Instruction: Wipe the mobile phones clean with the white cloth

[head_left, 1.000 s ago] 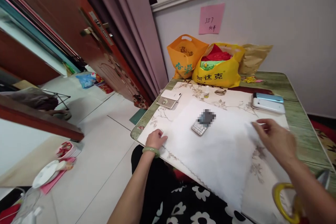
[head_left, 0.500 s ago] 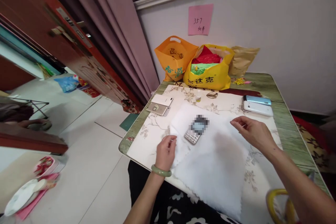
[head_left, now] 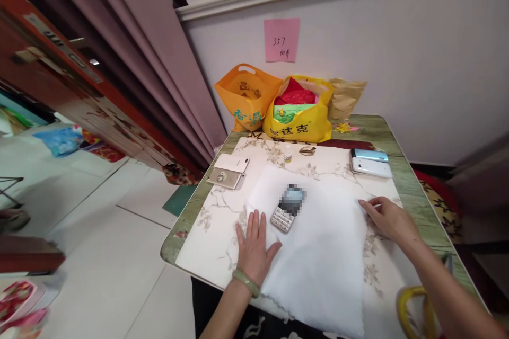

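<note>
Two hands work a white cloth (head_left: 318, 254) spread on the desk (head_left: 401, 180): the left hand (head_left: 254, 246) lies flat and open, pressing the cloth's left edge, while the right hand (head_left: 387, 218) pinches its right edge between fingertips. A keypad phone (head_left: 287, 208) rests on the cloth just beside the left fingers, with two smartphones (head_left: 228, 172) to the left and two more (head_left: 370, 162) at the far right. Smoothing appears under way; lifting an edge cleanly calls for a firm pinch.
</note>
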### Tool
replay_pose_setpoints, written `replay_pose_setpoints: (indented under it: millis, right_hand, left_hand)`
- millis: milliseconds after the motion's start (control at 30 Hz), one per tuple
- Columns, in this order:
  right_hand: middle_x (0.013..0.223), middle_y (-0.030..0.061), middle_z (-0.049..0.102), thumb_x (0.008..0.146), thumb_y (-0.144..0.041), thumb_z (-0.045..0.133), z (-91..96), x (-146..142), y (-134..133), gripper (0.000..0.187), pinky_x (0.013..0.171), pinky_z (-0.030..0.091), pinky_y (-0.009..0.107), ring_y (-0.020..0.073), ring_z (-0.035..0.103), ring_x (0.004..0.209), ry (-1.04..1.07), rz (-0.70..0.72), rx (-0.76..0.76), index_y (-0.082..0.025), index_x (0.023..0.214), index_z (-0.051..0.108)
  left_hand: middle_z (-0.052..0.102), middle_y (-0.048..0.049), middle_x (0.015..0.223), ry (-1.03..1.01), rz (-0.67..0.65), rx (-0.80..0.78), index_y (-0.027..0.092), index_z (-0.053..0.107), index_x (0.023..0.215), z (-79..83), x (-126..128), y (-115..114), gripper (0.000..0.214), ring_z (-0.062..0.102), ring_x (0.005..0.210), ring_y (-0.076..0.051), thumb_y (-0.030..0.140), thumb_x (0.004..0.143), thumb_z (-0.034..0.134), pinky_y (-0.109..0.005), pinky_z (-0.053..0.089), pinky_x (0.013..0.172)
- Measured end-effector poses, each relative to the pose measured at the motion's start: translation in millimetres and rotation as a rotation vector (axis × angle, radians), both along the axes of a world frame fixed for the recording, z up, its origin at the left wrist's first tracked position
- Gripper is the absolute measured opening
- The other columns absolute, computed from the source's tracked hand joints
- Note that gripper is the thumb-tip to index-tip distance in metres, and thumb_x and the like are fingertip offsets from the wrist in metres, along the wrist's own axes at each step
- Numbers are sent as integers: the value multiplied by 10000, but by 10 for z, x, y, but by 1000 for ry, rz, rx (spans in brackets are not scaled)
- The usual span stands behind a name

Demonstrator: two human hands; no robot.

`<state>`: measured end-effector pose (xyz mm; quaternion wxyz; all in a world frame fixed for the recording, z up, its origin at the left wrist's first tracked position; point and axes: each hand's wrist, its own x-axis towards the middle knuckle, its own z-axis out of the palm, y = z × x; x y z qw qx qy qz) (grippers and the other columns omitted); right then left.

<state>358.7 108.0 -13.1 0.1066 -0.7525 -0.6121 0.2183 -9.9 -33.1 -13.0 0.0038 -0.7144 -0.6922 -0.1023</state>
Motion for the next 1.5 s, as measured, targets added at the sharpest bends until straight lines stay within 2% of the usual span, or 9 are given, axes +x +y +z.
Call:
replay_pose_setpoints:
  millis: [200,433,567,767,933,1067,1267,1400,1500]
  right_hand:
    - [755,38,707,742,-652,560,-25,-99,0,438,585,394,310,238,649,695,37,-51,72,-235,866,608]
    - [523,-27,588,747,-611,545,11,-207,-13,390,494,349,262,163,539,478,327,-37,137,-224,704,578]
    - [609,-27,591,760,-598,567,219,-615,-62,376,545,380,249,147,540,547,444,-61,313,-222,737,579]
    - [600,-38,536,789,-591,580,420,-1163,-82,372,527,353,238,124,472,522,547,78,323,-219,774,582]
    - [608,-25,559,789,-620,561,348,-899,-69,410,549,349,251,145,488,548,451,-81,382,-214,809,614]
    - [663,6,610,844,-562,504,220,-535,-62,380,554,296,260,157,492,566,154,-179,416,-214,893,649]
    - [730,37,636,867,-472,495,-30,-355,-16,322,558,278,264,166,507,607,-7,-172,266,-202,960,645]
    - [758,46,652,857,-510,488,-83,-281,34,371,590,320,270,193,560,689,26,-130,229,-192,970,641]
    - [774,49,660,819,-544,526,-79,-228,62,417,608,345,274,201,581,724,45,-114,194,-185,995,645]
  left_hand:
    - [535,-151,1285,-184,6,-26,184,122,1524,388,265,289,906,484,1150,-311,485,816,600,-485,325,993]
    - [542,-105,1078,-263,47,-16,162,139,1513,281,530,413,871,488,997,-284,278,784,601,-430,374,898]
    - [540,-136,1142,-413,80,-1,118,195,1474,279,507,396,855,481,1087,-305,284,760,634,-470,381,966]
    - [549,-159,1179,-530,46,188,132,278,1417,427,486,441,765,522,1121,-290,315,774,649,-455,442,960]
    - [544,-183,1239,-514,14,125,148,232,1445,203,479,365,862,524,1185,-321,420,760,678,-502,431,986]
    - [279,-225,1524,-362,-28,9,158,41,1507,-18,397,320,1055,213,1435,-372,541,742,659,-605,198,1126]
    - [197,-223,1566,-232,-116,-54,168,5,1519,58,241,380,1063,114,1461,-371,630,762,592,-669,39,1111]
    - [331,-230,1497,-212,-250,58,167,259,1469,252,266,216,876,221,1421,-388,620,790,577,-650,61,1106]
    - [559,-150,1262,-253,-657,-54,217,539,1235,343,444,-9,625,471,1219,-328,634,772,594,-536,259,1068]
